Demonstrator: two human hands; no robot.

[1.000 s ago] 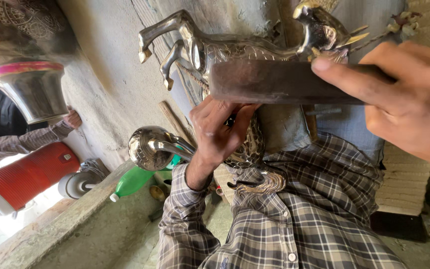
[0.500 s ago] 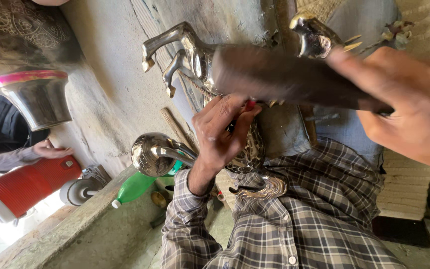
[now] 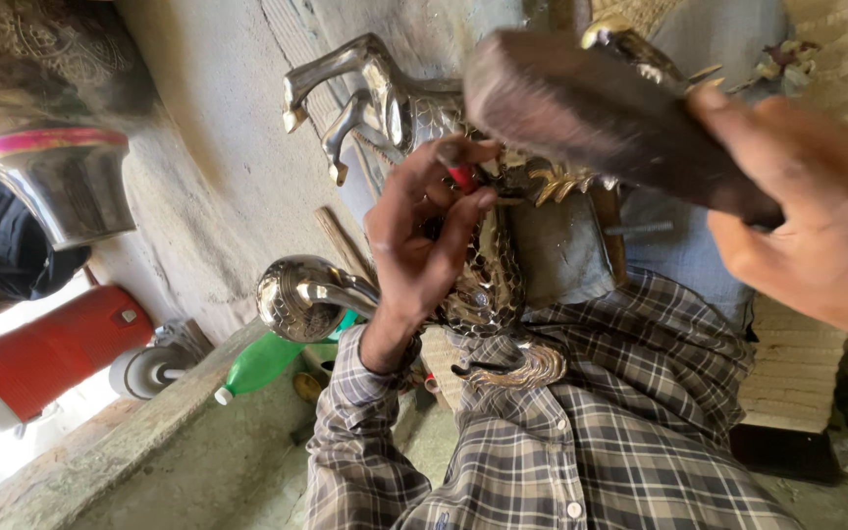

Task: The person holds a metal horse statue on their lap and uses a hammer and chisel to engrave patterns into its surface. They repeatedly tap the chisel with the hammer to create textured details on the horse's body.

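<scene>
Metal animal figure [image 3: 463,196] steadied against lap by left hand [image 3: 422,245], fingers [image 3: 463,211] curled round small red-tipped tool at figure's flank. Dark mallet [image 3: 601,118] gripped in right hand [image 3: 817,226], raised above fingers for striking.

The left hand [image 3: 424,245] is hemmed in. At its twelve o'clock the metal horse figure [image 3: 385,98] blocks the way; at one to two o'clock the dark wooden block [image 3: 601,113] held in the right hand [image 3: 817,236] crosses above it. At eight o'clock the round metal bulb [image 3: 291,299] sits just beside the wrist. Bare grey wall [image 3: 218,147] at ten o'clock leaves open room. Far at eight o'clock lie a green bottle [image 3: 262,363] and red cylinder [image 3: 46,358], well apart.
</scene>
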